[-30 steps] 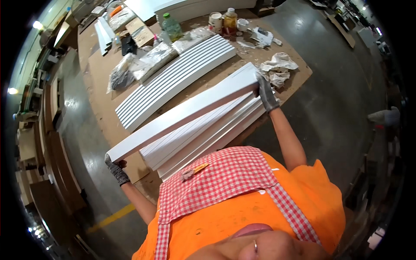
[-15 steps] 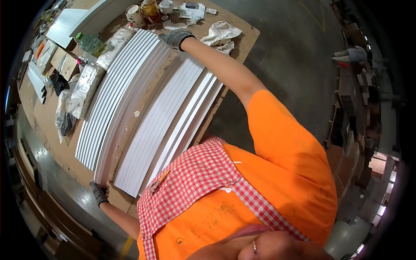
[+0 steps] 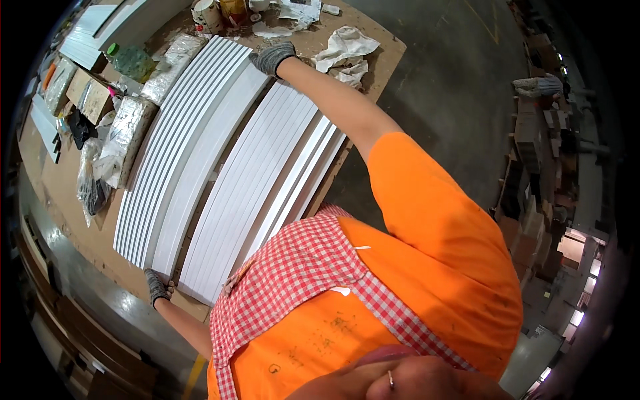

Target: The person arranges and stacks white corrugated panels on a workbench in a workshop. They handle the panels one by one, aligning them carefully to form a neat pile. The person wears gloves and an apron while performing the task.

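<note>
A long white board (image 3: 200,167) lies with its broad face up, between two groups of white strips on the worktable. My left hand (image 3: 159,287), in a grey knitted glove with bare fingertips, is closed on its near-left end. At the opposite end my right hand (image 3: 272,59), in a similar glove, grips the board's corner. Beyond the board, several white strips (image 3: 177,150) stand on edge, side by side. On my side, past a narrow dark gap, lies a row of white boards (image 3: 247,180) packed together. The fingers' undersides are hidden.
Wrapped packages (image 3: 127,140), a green plastic bottle (image 3: 131,63) and a clear plastic bag (image 3: 93,180) sit along the far side of the worktable (image 3: 57,177). Stained pots (image 3: 208,17) and crumpled white cloths (image 3: 347,48) are near the right end. My checked apron touches the table's near edge.
The board between my hands has tipped from near its edge to flat, its broad white face now up. The gap beside it has narrowed. Both hands stay at its ends.
</note>
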A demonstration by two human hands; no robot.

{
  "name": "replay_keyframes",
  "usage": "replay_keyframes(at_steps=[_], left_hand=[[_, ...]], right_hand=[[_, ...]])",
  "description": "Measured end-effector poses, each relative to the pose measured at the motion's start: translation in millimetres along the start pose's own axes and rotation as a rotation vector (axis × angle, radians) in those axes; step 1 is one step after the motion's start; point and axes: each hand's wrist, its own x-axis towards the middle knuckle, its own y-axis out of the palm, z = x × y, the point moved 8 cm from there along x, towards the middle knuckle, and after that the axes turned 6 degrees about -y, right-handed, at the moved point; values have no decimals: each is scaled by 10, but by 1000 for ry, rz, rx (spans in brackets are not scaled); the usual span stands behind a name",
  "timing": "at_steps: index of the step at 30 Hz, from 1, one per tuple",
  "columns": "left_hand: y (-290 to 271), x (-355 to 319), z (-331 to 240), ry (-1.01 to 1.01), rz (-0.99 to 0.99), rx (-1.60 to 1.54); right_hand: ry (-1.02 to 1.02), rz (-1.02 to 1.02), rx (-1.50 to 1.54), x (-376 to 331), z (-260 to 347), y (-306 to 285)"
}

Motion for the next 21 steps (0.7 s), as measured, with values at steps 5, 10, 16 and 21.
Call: replay_keyframes(at_steps=[5, 10, 16, 21], left_hand=[[32, -327, -32, 102, -173, -149], [136, -435, 27, 41, -46, -132], [142, 69, 270, 105, 137, -48], [104, 46, 197, 383, 26, 106]], right_hand=[[66, 126, 70, -48, -27, -11], [102, 104, 75, 44, -67, 83], [143, 293, 134, 117, -78, 255], [144, 180, 112, 100, -84, 193]])
